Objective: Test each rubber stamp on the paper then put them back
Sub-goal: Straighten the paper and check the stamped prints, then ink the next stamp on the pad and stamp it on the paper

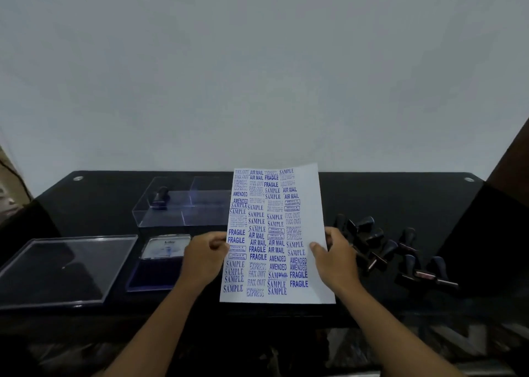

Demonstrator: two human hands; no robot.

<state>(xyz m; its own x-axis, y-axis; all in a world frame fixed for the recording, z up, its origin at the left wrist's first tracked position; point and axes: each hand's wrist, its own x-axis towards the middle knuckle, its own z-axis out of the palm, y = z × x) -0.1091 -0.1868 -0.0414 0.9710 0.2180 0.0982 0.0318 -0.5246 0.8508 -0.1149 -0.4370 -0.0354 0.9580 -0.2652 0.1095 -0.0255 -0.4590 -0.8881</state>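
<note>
Paper [303,205] covered in blue stamp prints stands lifted off the black worktop [386,196], tilted up toward the camera, near the middle of the worktop and closer to its front edge. The prints read SAMPLE, FRAGILE, AIR MAIL, AMENDED, EXPRESS and FAX OUT in several columns; a strip along the sheet's right side is bare. The left hand [204,255] pinches the sheet's left edge about halfway up, fingers curled round it. The right hand [333,255] grips the right edge at the same height, thumb on the printed face and the other fingers behind.

Toward the right end of the worktop, just beyond the right hand, a cluster of rubber stamps [383,247] with dark handles lies loose, some tipped on their sides, two with reddish bases nearest the front edge. Toward the back edge, left of the paper, sits a clear plastic box [183,205] with dividers; one dark stamp [160,197] stands upright in its left compartment. In front of the box, beside the left hand, an ink pad [156,273] lies open, its dark blue pad toward the front and its lid [166,246] flat behind it. A clear flat lid [65,268] rests near the front left corner.
</note>
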